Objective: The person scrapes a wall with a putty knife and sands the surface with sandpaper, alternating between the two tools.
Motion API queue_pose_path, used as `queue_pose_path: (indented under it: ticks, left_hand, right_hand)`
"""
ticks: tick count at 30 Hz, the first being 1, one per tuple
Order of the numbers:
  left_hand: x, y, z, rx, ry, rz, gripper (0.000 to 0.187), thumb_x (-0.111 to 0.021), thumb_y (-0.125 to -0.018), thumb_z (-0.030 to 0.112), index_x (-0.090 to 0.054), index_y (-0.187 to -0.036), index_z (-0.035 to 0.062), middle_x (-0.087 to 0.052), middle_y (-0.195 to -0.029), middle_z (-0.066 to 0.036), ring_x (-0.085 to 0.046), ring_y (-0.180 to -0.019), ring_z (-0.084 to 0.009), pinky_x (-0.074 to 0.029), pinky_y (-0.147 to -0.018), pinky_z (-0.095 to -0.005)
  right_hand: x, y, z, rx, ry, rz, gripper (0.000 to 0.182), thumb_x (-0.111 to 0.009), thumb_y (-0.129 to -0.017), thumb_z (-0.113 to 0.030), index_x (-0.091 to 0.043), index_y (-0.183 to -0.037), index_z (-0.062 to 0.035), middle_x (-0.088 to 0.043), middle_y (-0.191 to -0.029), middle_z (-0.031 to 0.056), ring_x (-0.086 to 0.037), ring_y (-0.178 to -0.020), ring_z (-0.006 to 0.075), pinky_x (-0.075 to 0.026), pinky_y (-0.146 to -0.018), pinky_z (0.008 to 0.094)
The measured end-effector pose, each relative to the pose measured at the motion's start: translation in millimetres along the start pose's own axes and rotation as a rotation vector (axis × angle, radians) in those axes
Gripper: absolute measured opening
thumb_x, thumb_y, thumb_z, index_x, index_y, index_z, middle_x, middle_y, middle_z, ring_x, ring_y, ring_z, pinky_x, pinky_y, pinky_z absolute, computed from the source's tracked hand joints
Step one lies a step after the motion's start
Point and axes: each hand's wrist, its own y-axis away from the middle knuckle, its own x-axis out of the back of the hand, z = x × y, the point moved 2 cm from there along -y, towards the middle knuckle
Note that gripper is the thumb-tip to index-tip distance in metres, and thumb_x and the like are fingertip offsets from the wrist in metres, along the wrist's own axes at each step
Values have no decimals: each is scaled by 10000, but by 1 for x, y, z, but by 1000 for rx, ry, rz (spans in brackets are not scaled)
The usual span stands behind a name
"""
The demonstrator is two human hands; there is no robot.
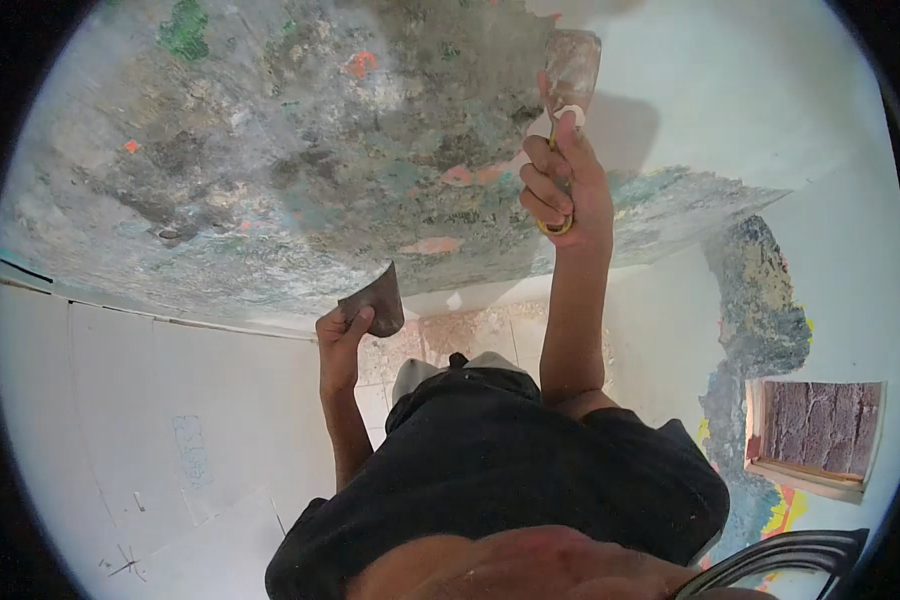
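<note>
My right hand [570, 190] is closed around the yellow-edged handle of a putty knife [573, 65], raised high with the thumb along it. Its wide, smeared blade lies at the border between the patchy grey wall [370, 150] and a smooth white painted area [710, 60]. A bit of white material [568, 113] shows near the base of the blade. Lower down, my left hand [345, 330] pinches a thin, dark, flat plate [378, 303] by its edge, thumb on top. That plate is held in front of the wall's lower part.
White panels [170, 400] with pen marks stand on the left. On the right, a white wall has a bare grey patch [765, 300] and a small framed opening [820, 430] showing brick. Stained floor tiles [470, 335] lie below. A dark, curved ribbed object [785, 555] sits at the lower right.
</note>
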Motion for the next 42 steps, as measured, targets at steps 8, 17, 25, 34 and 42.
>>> queue_pose_path:
  ticks: [8,17,25,34,42]
  left_hand:
    - [-3,-9,9,-18,-26,-16,192,-649,-906,93,-681,-1060,-18,-685,-959,-24,-595,-886,-96,-458,-846,-267]
    - [-3,6,4,20,0,-5,200,-657,-906,108,-684,-1055,-22,-692,-951,-30,-598,-870,-93,-464,-835,-271]
    - [-6,5,9,-13,4,-20,219,-678,-900,137,-686,-1049,-24,-693,-946,-37,-594,-865,-94,-462,-831,-280]
    - [-5,7,8,-18,0,-9,201,-672,-904,124,-682,-1033,-30,-688,-941,-32,-588,-854,-88,-460,-816,-270]
    - [-5,8,7,-4,-26,-8,202,-667,-904,112,-681,-1058,-18,-693,-948,-26,-596,-866,-87,-464,-822,-269]
  right_hand:
    - [-4,-10,-8,-51,37,0,534,-487,-1006,-356,-315,-1483,-190,-323,-585,-56,-269,-354,30,-243,-278,185]
    - [-7,-10,-9,-104,-31,-30,508,-542,-979,-367,-400,-1439,-204,-343,-578,-64,-288,-343,38,-253,-293,192]
    - [-11,-12,-6,-82,-8,-45,524,-496,-996,-367,-342,-1471,-207,-320,-577,-62,-263,-348,36,-236,-278,191]
    - [-12,-17,-2,-99,-46,-101,514,-476,-1005,-365,-339,-1473,-202,-322,-577,-55,-263,-345,40,-244,-280,190]
    - [-17,-15,12,-46,47,-24,518,-486,-1006,-360,-339,-1473,-192,-290,-581,-59,-250,-349,40,-236,-295,193]
